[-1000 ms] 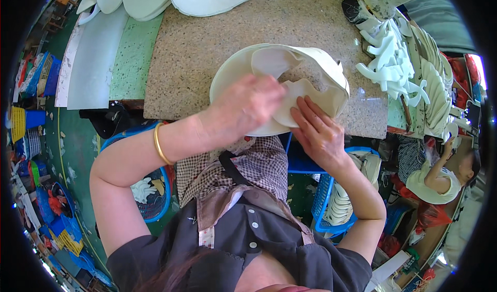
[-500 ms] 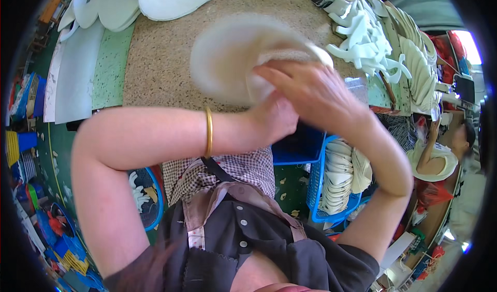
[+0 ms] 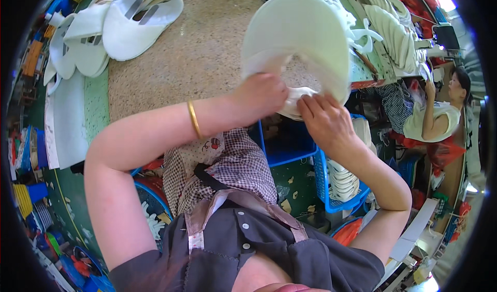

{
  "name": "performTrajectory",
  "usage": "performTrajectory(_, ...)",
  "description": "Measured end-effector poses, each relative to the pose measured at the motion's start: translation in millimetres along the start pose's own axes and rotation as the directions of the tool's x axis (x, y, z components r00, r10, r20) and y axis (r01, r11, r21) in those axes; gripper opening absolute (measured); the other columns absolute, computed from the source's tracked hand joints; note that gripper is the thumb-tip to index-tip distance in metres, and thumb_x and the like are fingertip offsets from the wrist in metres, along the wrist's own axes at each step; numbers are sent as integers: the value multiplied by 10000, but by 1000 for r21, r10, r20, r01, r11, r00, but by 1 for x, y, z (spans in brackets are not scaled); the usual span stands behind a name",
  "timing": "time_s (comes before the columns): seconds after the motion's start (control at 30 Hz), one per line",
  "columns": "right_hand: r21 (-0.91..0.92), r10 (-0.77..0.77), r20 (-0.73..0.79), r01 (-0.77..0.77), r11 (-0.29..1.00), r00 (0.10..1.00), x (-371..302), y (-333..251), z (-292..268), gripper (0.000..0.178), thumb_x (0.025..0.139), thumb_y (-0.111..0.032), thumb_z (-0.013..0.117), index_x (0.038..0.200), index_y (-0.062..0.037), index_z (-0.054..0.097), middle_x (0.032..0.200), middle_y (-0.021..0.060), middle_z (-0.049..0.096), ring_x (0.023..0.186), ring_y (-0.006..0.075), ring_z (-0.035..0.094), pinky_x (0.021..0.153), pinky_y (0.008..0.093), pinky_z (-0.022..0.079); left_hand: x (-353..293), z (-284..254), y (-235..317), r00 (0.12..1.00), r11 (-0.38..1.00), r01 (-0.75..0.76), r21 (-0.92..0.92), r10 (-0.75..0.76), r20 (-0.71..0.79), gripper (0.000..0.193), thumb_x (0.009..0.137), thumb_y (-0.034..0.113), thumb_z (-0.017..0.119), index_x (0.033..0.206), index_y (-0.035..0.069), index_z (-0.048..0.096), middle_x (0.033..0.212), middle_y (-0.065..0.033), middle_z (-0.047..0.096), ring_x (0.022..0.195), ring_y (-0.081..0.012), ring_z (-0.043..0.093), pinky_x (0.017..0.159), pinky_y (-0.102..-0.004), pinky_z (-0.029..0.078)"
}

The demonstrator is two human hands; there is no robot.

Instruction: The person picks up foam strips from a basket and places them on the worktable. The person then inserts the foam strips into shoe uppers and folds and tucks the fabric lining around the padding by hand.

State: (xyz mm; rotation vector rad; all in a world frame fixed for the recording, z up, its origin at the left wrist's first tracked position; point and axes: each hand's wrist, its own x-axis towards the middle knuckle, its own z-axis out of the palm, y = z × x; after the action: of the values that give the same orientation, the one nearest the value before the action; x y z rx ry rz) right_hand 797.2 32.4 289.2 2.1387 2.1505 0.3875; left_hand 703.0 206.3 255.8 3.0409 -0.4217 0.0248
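Visor-shaped white piece (image 3: 297, 25) is hanging in both hands at the near edge of the speckled board (image 3: 181, 49), its broad brim pointing away from the body and its gathered band (image 3: 294, 101) lying between the fists. The left hand (image 3: 265, 91) is curling into a fist around the left end, fingertips hidden beneath. The right hand (image 3: 329, 118) is bending its fingers over the other end, gripping the fabric; its thumb is not showing. Holding both ends like this is probably keeping the soft opening under tension and the brim out of the way. On the board's far left, similar white visors (image 3: 121, 41) are lying clustered, seemingly leaving the middle free for handling. Loose white strips (image 3: 368, 33) are lying partly behind the brim, near the right hand's side, perhaps for easy reach. Below, a blue basket (image 3: 322, 181) is holding nested pale pieces (image 3: 343, 182), apparently keeping them together beside the lap, while a co-worker (image 3: 427, 113) is sitting well apart at the right.
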Motion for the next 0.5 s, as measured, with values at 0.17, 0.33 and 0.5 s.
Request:
performTrajectory(0.17, -28, 40, -56, -42, 999, 998, 19, -11, 22, 351, 700, -80, 568, 1034, 26, 556, 1041, 121, 588, 937, 240, 600, 808, 334, 505, -27, -7, -22, 873, 944, 87, 320, 82, -481, 303, 755, 112, 541, 1045, 23, 555, 933, -99, 556, 885, -216, 560, 771, -324, 470)
performTrajectory(0.33, 20, 129, -51, -128, 992, 990, 45, -10, 45, 367, 721, -77, 559, 1078, 2, 534, 1060, 97, 583, 938, 226, 604, 715, 330, 519, -51, 2, -35, 945, 993, 38, -112, -72, -318, 318, 781, 149, 618, 1054, 2, 552, 984, -112, 566, 908, -279, 555, 790, -378, 458)
performTrajectory(0.5, 372, 361, -96, -303, 877, 928, 52, -2, 39, 94, 789, -118, 563, 850, -60, 603, 713, 92, 634, 670, 245, 643, 582, 349, 513, -32, 10, -27, 909, 921, 163, -353, -280, -309, 333, 767, 161, 641, 1045, -3, 559, 917, -147, 574, 891, -309, 562, 780, -396, 465)
